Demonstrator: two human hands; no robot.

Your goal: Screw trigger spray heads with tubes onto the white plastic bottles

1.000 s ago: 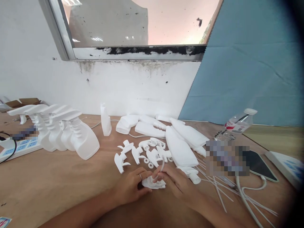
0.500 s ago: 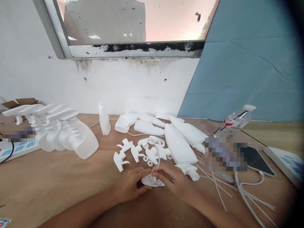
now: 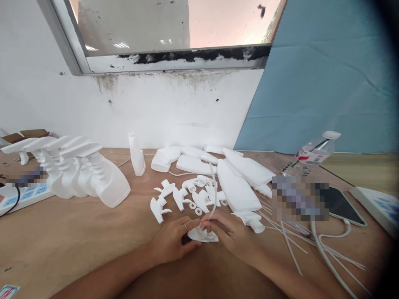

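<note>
On the desk (image 3: 102, 234), white bottles (image 3: 232, 182) lie near the far edge; well in from it, the left hand (image 3: 170, 240) and right hand (image 3: 235, 236) grasp, respectively, a spray head (image 3: 205, 236) and a thin tube (image 3: 215, 193) curving above it.

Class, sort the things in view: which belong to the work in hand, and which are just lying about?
Likely in the work:
trigger head in the left hand
tube in the right hand
loose trigger heads
washers
loose tubes
white bottles
assembled spray bottles

Seemingly lying about:
drink bottle
phone
power strip
cardboard box
</note>
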